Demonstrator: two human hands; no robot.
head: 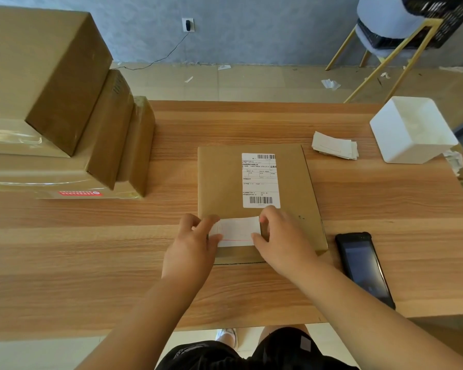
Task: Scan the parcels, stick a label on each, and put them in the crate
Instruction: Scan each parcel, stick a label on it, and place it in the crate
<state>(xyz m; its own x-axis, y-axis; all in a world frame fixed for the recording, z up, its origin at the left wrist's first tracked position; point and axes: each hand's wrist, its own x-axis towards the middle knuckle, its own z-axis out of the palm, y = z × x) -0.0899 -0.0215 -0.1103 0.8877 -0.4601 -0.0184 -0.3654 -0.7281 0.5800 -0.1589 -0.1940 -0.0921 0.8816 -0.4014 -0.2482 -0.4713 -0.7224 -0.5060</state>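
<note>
Fingers (211,225) of both hands pinching label (235,231)

Flat brown parcel (225,182) with barcode sticker, white label (235,231) at near edge.

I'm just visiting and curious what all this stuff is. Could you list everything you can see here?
flat parcel: one, brown, table centre, shipping label already on it
small label: one, white, held over the parcel's near edge
stacked boxes: several, brown, table's left end
handheld scanner: one, black, lying right of the parcel
label slips: small pile, white, right of the parcel, farther back
bin: one, white, table's far right
crate: black, on a gold-legged stand, top right
table: one, wood grain
left hand: pinching the label's left end
right hand: pinching its right end
</note>
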